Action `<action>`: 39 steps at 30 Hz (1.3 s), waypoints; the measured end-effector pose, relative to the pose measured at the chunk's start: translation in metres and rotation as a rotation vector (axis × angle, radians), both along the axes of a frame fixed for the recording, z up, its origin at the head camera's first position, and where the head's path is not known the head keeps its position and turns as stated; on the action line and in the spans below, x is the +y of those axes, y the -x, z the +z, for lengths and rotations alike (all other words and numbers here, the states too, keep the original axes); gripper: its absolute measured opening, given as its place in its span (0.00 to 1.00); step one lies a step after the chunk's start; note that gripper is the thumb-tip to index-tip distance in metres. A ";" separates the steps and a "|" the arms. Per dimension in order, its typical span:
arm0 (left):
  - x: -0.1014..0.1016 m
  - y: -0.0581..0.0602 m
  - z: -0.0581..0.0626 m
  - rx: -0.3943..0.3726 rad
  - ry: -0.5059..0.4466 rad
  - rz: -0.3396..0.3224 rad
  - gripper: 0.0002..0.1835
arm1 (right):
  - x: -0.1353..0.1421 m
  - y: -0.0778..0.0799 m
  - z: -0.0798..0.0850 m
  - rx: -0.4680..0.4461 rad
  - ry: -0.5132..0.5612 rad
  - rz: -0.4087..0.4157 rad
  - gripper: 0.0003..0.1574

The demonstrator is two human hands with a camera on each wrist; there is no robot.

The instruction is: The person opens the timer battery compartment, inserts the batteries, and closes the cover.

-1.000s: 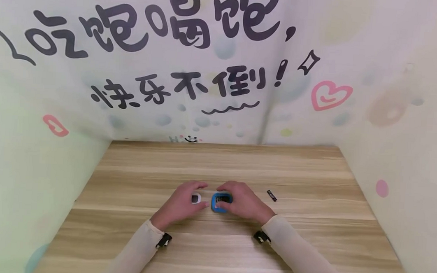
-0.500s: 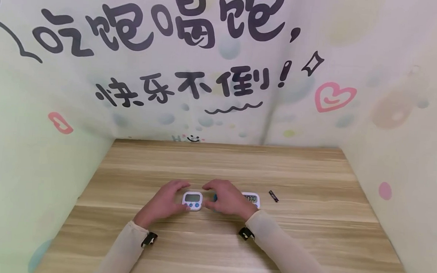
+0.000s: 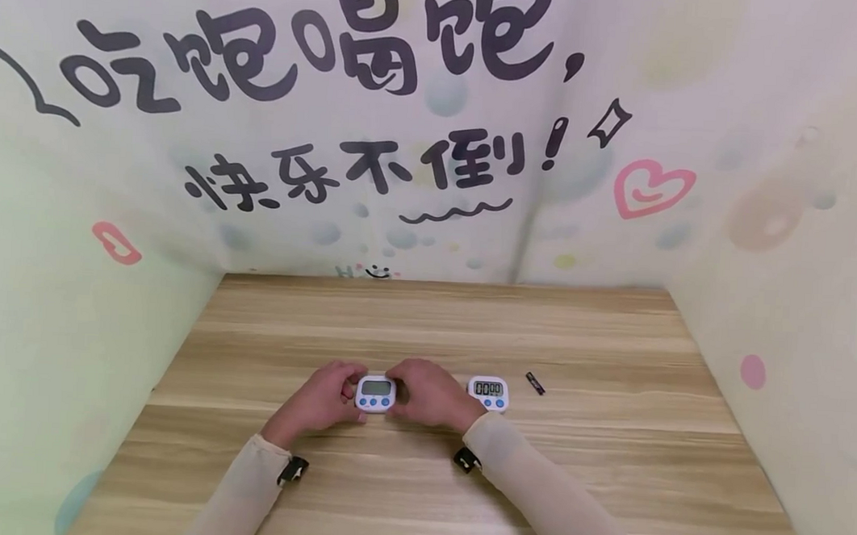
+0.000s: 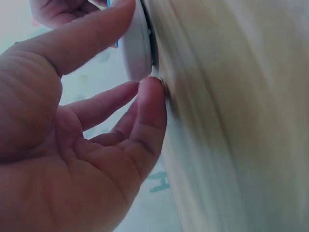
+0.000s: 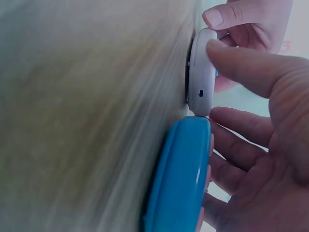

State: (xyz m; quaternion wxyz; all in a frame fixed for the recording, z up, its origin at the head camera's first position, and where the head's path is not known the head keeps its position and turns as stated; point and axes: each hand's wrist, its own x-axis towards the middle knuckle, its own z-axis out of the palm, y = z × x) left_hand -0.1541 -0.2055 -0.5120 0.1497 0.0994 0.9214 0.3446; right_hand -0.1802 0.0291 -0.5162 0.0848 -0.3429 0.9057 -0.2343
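Note:
A white digital timer (image 3: 376,394) with a blank grey screen and blue buttons lies between the two hands. My left hand (image 3: 322,398) grips its left side, thumb at the near edge and fingertips at the far corner. From the other side my right hand (image 3: 431,393) holds it, the thumb (image 5: 241,67) and index finger meeting its edges. Its pale side (image 4: 134,46) stands very close to the tabletop in the left wrist view. Beneath the right palm sits a blue timer (image 5: 181,179), hidden from the head view, its end right at the white one.
A second white timer (image 3: 489,393) showing 00 00 lies just right of the right hand. Beyond it is a small dark battery (image 3: 535,383). The wooden table (image 3: 440,317) meets printed walls at the back and both sides.
My right hand has moved left from over the blue timer to the white one. My left hand has shifted left, uncovering that timer, and the fingers of both hands have closed in on its edges.

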 end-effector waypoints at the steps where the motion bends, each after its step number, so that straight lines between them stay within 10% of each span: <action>1: 0.001 0.000 0.000 0.003 -0.014 -0.005 0.38 | 0.000 0.000 0.000 0.002 -0.003 -0.001 0.35; 39: 0.075 -0.023 0.018 0.063 -0.525 -0.002 0.36 | 0.091 -0.043 0.030 -0.165 0.500 -0.162 0.33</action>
